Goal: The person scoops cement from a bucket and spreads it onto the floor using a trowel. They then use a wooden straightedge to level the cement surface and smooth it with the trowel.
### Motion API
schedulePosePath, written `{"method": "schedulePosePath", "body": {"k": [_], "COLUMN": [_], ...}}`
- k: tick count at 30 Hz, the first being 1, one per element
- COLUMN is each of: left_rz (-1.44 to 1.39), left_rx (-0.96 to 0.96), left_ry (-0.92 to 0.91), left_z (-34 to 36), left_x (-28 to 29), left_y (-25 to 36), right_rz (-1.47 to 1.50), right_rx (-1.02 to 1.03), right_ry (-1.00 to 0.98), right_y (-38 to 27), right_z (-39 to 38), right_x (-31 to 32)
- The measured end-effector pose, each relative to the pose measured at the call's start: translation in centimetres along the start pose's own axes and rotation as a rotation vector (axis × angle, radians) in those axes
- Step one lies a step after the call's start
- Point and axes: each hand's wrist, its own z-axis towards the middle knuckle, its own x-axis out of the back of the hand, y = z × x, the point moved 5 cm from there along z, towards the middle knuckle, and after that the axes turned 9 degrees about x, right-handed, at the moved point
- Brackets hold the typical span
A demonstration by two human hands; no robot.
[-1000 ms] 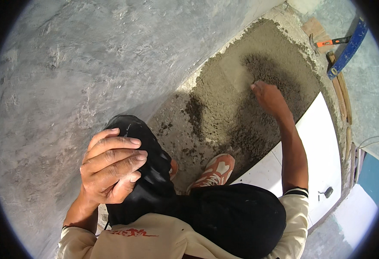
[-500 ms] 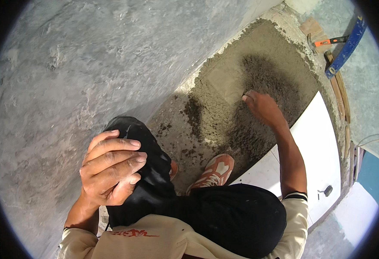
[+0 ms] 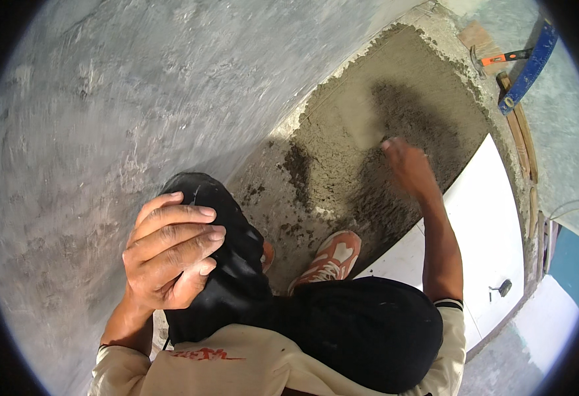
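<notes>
My left hand [image 3: 171, 254] rests on my left knee in black trousers [image 3: 237, 264], fingers curled together and holding nothing. My right hand [image 3: 405, 165] reaches out onto a bed of wet grey mortar [image 3: 395, 79] and is blurred by motion. A pale blurred patch lies just ahead of its fingers, and I cannot tell whether the hand holds a tool. An orange and white shoe [image 3: 329, 254] stands at the near edge of the mortar.
A white tile [image 3: 494, 224] lies along the right side of the mortar, with a small dark object [image 3: 502, 287] on it. Beyond are an orange-handled hammer [image 3: 504, 57], a blue level [image 3: 530, 66] and wooden strips [image 3: 520, 138]. Rough grey concrete [image 3: 138, 99] fills the left.
My right hand has drawn back across the mortar a little toward me. My left hand has stayed on the knee.
</notes>
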Motion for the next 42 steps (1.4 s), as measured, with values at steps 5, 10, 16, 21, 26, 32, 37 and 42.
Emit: {"method": "schedulePosePath", "body": {"k": [5, 10, 16, 21, 26, 32, 37, 42], "left_rz": [0.006, 0.011, 0.015, 0.050, 0.065, 0.092, 0.112, 0.109], "left_rx": [0.013, 0.013, 0.010, 0.030, 0.051, 0.095, 0.124, 0.130], "left_ry": [0.020, 0.023, 0.033, 0.021, 0.021, 0.017, 0.007, 0.003], "left_z": [0.1, -0.1, -0.1, 0.0, 0.3, 0.6, 0.9, 1.2], "left_x": [0.2, 0.2, 0.3, 0.2, -0.2, -0.5, -0.6, -0.8], "left_y": [0.1, 0.1, 0.2, 0.5, 0.7, 0.6, 0.7, 0.6], "right_rz": [-0.099, 0.001, -0.197, -0.241, -0.323, -0.356, -0.359, -0.375], "right_rx": [-0.015, 0.028, -0.102, -0.277, -0.267, -0.243, -0.307, -0.343], "right_ry": [-0.132, -0.282, 0.090, 0.189, 0.353, 0.349, 0.305, 0.317], "right_y": [0.1, -3.9, 0.2, 4.1, 11.1, 14.8, 13.3, 13.0], "right_z": [0.2, -2.3, -1.0, 3.1, 9.9, 16.4, 17.7, 18.3], "right_x": [-1.1, -2.2, 0.7, 4.6, 9.7, 12.0, 12.9, 13.6]}}
